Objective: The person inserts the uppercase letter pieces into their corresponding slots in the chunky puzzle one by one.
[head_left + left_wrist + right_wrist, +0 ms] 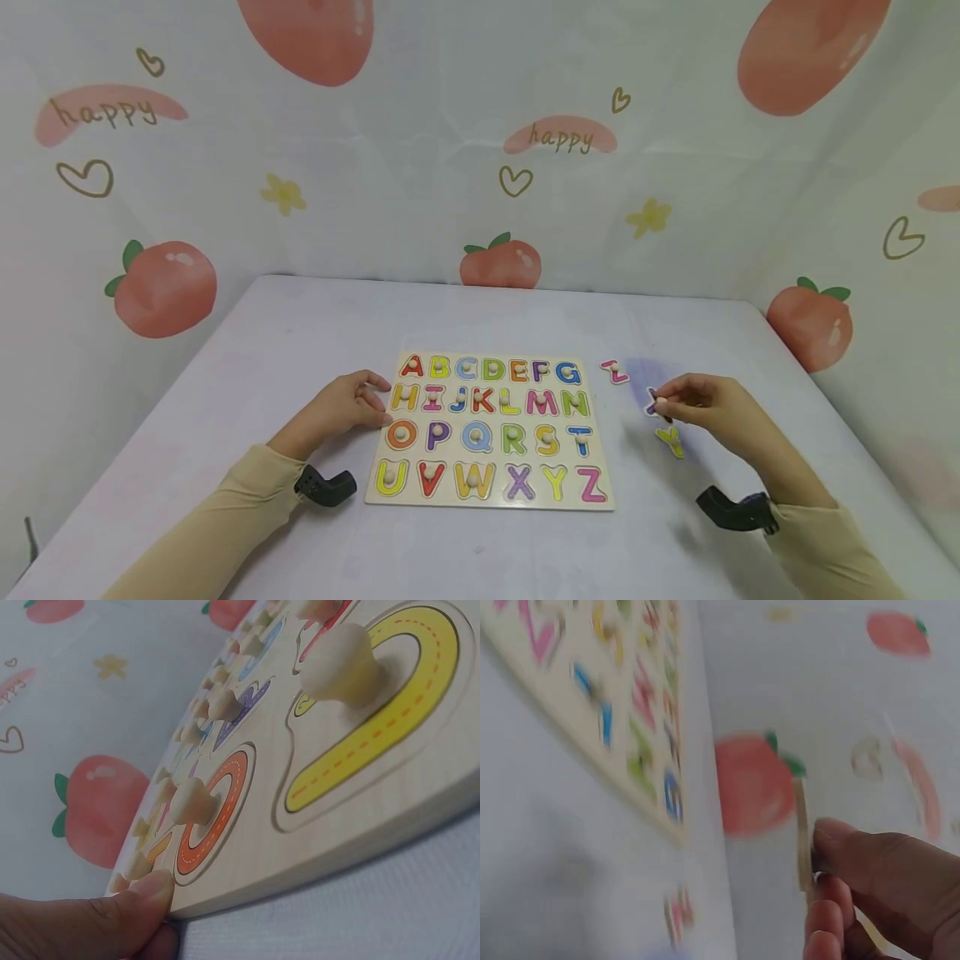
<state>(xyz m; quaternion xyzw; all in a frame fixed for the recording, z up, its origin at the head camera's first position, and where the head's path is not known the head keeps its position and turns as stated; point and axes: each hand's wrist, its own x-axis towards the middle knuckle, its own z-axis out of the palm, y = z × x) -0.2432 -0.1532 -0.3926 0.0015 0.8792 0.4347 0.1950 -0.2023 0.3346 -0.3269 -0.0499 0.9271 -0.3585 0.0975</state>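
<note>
A wooden alphabet puzzle board [491,500] lies flat on the table, with knobbed letters in most of its places. The X, Y and Z places at its lower right have no knobs. My left hand [347,410] holds the board's left edge, the thumb [154,889] beside the orange O [238,769]. Right of the board, my right hand [697,398] pinches a small purple letter piece [650,402] between thumb and fingers. In the right wrist view this piece [802,832] appears edge-on. Near that hand lie a yellow Y piece [671,442] and a pink Z piece [615,372].
The white table [480,558] reaches back to a hanging cloth [420,125] printed with peaches, hearts and the word happy. A black wrist camera [326,486] sits at the left sleeve and another black camera [735,510] at the right sleeve.
</note>
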